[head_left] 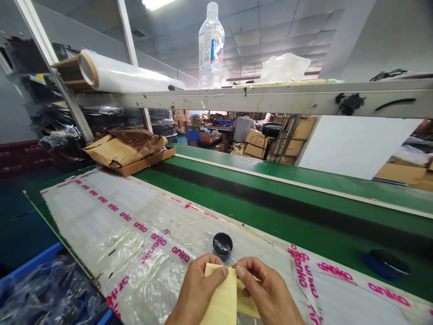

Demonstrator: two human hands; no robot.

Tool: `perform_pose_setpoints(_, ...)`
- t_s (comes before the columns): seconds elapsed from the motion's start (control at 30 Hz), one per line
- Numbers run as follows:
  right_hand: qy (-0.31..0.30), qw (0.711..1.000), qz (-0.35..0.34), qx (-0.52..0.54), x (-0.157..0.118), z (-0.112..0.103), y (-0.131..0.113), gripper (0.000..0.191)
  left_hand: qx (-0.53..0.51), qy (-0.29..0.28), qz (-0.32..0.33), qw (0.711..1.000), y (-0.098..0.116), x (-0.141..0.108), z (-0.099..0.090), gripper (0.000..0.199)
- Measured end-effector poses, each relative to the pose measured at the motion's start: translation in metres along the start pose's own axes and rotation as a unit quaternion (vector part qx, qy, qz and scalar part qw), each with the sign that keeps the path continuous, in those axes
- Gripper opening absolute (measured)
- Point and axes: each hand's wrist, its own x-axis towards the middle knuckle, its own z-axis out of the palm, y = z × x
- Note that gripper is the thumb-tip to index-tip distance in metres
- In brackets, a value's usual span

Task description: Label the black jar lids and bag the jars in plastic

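Note:
My left hand [203, 289] is closed on a yellow sheet [221, 300] with rows of faint print, its thumb lying on the upper part. Fingers pinched, my right hand [262, 286] is at the sheet's upper right corner; whatever is between its fingertips is too small to make out. More yellow paper [246, 303] shows below the right fingers. Just beyond both hands, a round black-topped object [222, 244] with a blue lower edge sits on the plastic-covered worktop [135, 243].
A similar round object [386, 264] rests on the green surface [304, 212] at right. A blue bin [34, 266] holds wrapped pieces at lower left. A cardboard tray [149, 163] stands at the back left. Overhead, a shelf [270, 97] carries a bottle [211, 49] and a film roll [125, 72].

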Motion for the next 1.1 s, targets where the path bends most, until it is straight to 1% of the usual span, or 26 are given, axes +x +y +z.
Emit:
perform_pose_setpoints(0.1, 0.025, 0.999, 0.001, 0.031, 0.004, -0.003, 0.001, 0.043, 0.046, -0.002, 0.012, 0.999, -0.002, 0.002, -0.005, 0.027)
perform_pose_setpoints(0.17, 0.028, 0.998, 0.014, 0.061, 0.009, -0.006, 0.003, 0.044, 0.126, -0.009, 0.038, 0.991, -0.004, 0.003, -0.009, 0.024)
perform_pose_setpoints(0.2, 0.030, 0.997, 0.022, 0.068, 0.012, -0.007, 0.005, 0.044, 0.175, -0.008, 0.061, 0.983, -0.006, 0.004, -0.010, 0.029)
perform_pose_setpoints(0.23, 0.035, 0.997, 0.030, 0.069, 0.014, -0.008, 0.006, 0.045, 0.228, -0.006, 0.090, 0.969, -0.007, 0.005, -0.011, 0.038)
perform_pose_setpoints(0.3, 0.053, 0.996, 0.033, 0.056, 0.018, -0.011, 0.009, 0.046, 0.320, -0.002, 0.158, 0.934, -0.011, 0.008, -0.013, 0.058)
perform_pose_setpoints(0.33, 0.060, 0.997, 0.033, 0.047, 0.020, -0.012, 0.011, 0.046, 0.349, 0.000, 0.192, 0.917, -0.013, 0.009, -0.013, 0.065)
perform_pose_setpoints(0.4, 0.071, 0.996, 0.032, 0.031, 0.024, -0.015, 0.014, 0.046, 0.375, 0.013, 0.259, 0.890, -0.015, 0.011, -0.013, 0.072)
perform_pose_setpoints(0.47, 0.074, 0.996, 0.032, 0.022, 0.028, -0.017, 0.015, 0.046, 0.381, 0.047, 0.325, 0.864, -0.013, 0.013, -0.016, 0.069)
perform_pose_setpoints(0.53, 0.076, 0.996, 0.037, 0.020, 0.031, -0.019, 0.014, 0.046, 0.375, 0.089, 0.362, 0.849, -0.009, 0.016, -0.023, 0.051)
perform_pose_setpoints(0.57, 0.077, 0.996, 0.041, 0.019, 0.032, -0.020, 0.013, 0.046, 0.367, 0.104, 0.361, 0.851, -0.006, 0.019, -0.028, 0.040)
perform_pose_setpoints(0.6, 0.079, 0.996, 0.046, 0.021, 0.033, -0.020, 0.012, 0.046, 0.356, 0.111, 0.348, 0.860, -0.003, 0.023, -0.033, 0.033)
perform_pose_setpoints(0.63, 0.081, 0.995, 0.051, 0.024, 0.033, -0.020, 0.010, 0.046, 0.344, 0.107, 0.327, 0.874, -0.001, 0.027, -0.039, 0.031)
perform_pose_setpoints(0.67, 0.080, 0.995, 0.057, 0.029, 0.033, -0.019, 0.008, 0.046, 0.329, 0.089, 0.299, 0.891, 0.001, 0.032, -0.044, 0.034)
perform_pose_setpoints(0.73, 0.072, 0.994, 0.067, 0.041, 0.034, -0.018, 0.004, 0.046, 0.300, 0.022, 0.243, 0.922, 0.002, 0.042, -0.054, 0.051)
perform_pose_setpoints(0.8, 0.065, 0.994, 0.070, 0.055, 0.034, -0.016, 0.001, 0.046, 0.278, -0.041, 0.205, 0.938, 0.002, 0.050, -0.059, 0.068)
perform_pose_setpoints(0.87, 0.064, 0.992, 0.072, 0.076, 0.035, -0.014, -0.002, 0.049, 0.272, -0.079, 0.184, 0.941, 0.002, 0.056, -0.059, 0.075)
perform_pose_setpoints(0.93, 0.063, 0.990, 0.078, 0.104, 0.035, -0.014, -0.003, 0.051, 0.276, -0.094, 0.165, 0.942, 0.005, 0.059, -0.056, 0.076)
perform_pose_setpoints(1.0, 0.057, 0.987, 0.081, 0.124, 0.036, -0.013, -0.005, 0.051, 0.279, -0.097, 0.150, 0.944, 0.007, 0.062, -0.051, 0.073)
perform_pose_setpoints(1.1, 0.051, 0.986, 0.077, 0.138, 0.036, -0.012, -0.006, 0.048, 0.280, -0.071, 0.149, 0.946, 0.009, 0.065, -0.043, 0.071)
